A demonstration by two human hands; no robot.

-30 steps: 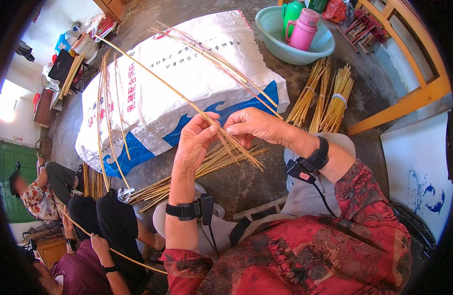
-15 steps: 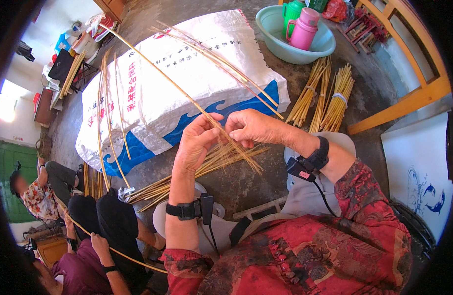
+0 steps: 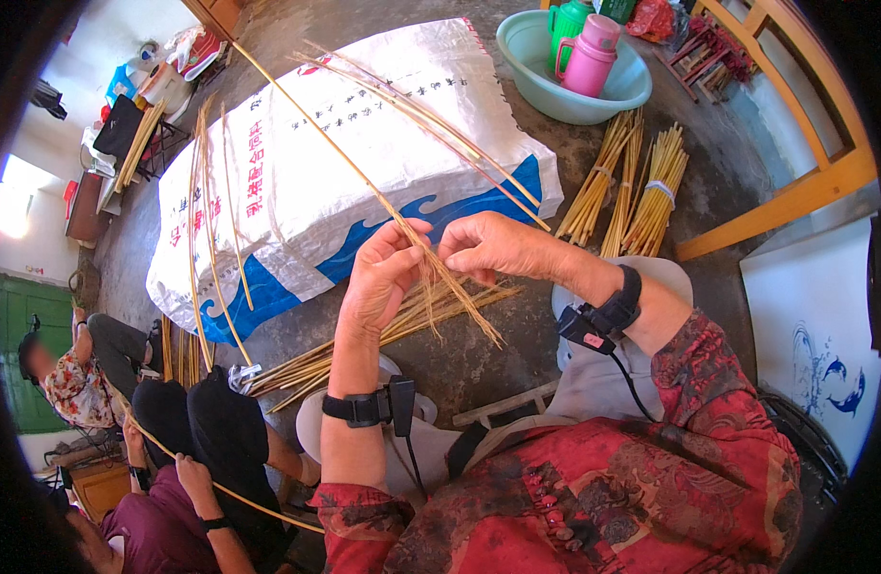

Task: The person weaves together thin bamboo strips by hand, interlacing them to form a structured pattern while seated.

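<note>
A long straw-coloured plant stalk (image 3: pixel 335 153) slants from the upper left down to a frayed, wispy end (image 3: pixel 474 311). My left hand (image 3: pixel 383 273) is closed in a pinch around it, just above the loose fibres. On the other side, my right hand (image 3: pixel 498 251) has curled fingers, with thumb and fingertips pressed together against the stalk; its lower fingers are partly hidden. Beneath both hands a pile of similar stalks (image 3: pixel 393 335) lies on the floor. Ahead lies a large white woven sack (image 3: pixel 297 196) with a blue wave print, several loose stalks resting across it.
Tied stalk bundles (image 3: pixel 656 196) lie to the right, below a pale green basin (image 3: pixel 527 91) with a pink thermos (image 3: pixel 590 57) and a green one. A wooden frame (image 3: pixel 785 210) stands at far right. Two people sit at left; the nearer person (image 3: pixel 163 517) holds a long stalk.
The held stalk has tilted more steeply, its far end reaching higher at upper left. Its frayed fibres now hang in two separate wisps. Both hands stay nearly in place.
</note>
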